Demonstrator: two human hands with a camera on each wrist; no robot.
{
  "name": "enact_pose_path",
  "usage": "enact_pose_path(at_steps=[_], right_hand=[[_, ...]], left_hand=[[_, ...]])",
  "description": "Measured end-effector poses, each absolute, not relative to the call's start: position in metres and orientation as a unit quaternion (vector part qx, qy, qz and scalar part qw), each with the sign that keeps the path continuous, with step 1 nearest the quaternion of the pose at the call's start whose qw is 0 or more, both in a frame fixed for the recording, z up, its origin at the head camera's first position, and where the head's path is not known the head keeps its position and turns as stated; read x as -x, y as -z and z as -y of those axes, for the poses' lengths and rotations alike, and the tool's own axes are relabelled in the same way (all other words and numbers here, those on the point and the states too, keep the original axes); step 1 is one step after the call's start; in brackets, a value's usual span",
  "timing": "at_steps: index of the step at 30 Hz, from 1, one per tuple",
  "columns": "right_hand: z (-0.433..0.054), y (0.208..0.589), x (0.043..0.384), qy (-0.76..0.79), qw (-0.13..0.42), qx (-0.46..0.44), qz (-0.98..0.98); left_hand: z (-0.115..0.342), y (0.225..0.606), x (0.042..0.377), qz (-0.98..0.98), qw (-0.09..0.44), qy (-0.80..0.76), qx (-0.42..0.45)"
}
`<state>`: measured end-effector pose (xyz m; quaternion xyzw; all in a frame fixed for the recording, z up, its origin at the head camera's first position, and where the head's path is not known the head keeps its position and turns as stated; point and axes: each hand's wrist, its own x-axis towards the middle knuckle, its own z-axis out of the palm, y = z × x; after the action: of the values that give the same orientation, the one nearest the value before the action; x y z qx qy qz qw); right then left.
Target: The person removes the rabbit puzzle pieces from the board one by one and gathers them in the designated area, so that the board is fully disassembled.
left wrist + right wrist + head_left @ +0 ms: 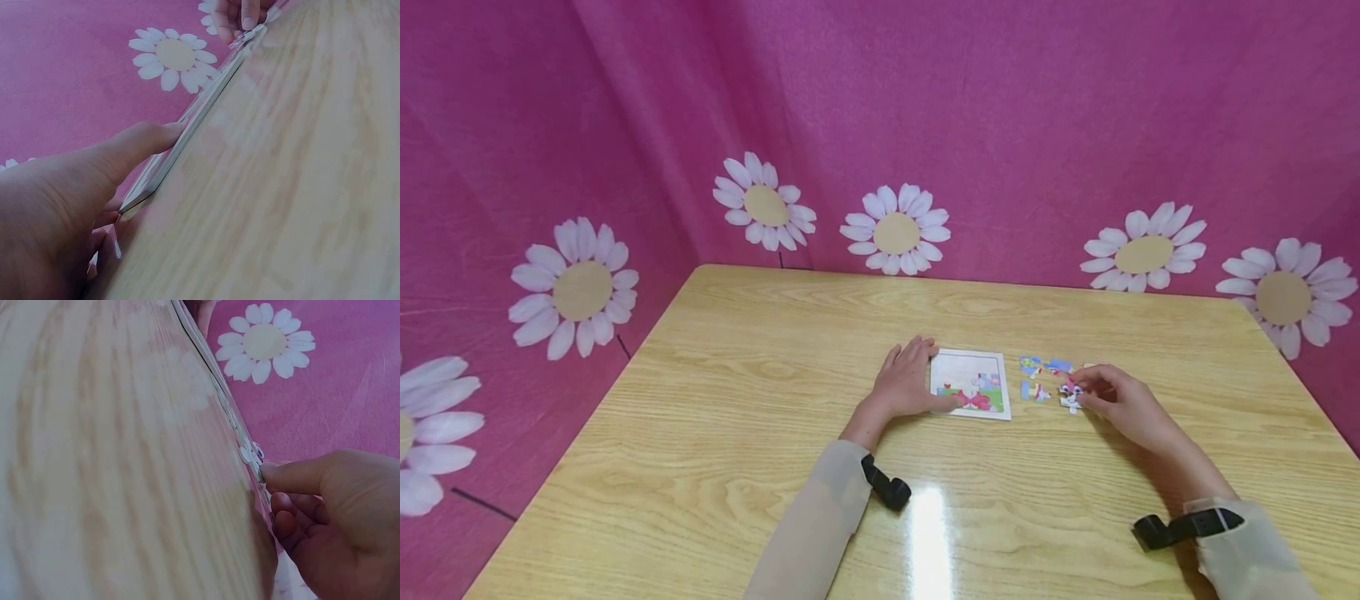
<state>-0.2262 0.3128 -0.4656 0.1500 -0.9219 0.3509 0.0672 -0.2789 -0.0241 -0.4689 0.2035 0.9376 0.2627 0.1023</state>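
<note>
A small square puzzle board lies on the table, its lower part filled with coloured pieces and its upper part bare white. My left hand rests along the board's left side, fingers near the top corner. In the left wrist view the thumb presses on the board's edge. Right of the board, my right hand pinches a puzzle piece with a pink and white animal face. The right wrist view shows this piece at the thumb tip, tilted up; the other fingertips are partly hidden.
Several loose puzzle pieces lie between the board and my right hand. The wooden table meets a pink curtain with white daisies behind and at the left. Black wrist cameras sit on both sleeves.
</note>
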Motion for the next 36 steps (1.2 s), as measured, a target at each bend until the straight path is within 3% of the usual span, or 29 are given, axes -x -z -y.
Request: enact_pose_path(at_steps=[16, 26, 36], right_hand=[[-0.316, 0.464, 0.227, -0.334, 0.048, -0.145, 0.930], [-0.293, 0.463, 0.234, -0.364, 0.095, -0.180, 0.909], [-0.257, 0.463, 0.246, -0.371, 0.049, -0.195, 0.906]], left_hand=[[0.024, 0.469, 0.280, -0.939, 0.099, -0.255, -0.208], [0.025, 0.468, 0.281, -0.939, 0.098, -0.256, -0.207], [0.024, 0.467, 0.280, -0.940, 0.097, -0.253, -0.207]])
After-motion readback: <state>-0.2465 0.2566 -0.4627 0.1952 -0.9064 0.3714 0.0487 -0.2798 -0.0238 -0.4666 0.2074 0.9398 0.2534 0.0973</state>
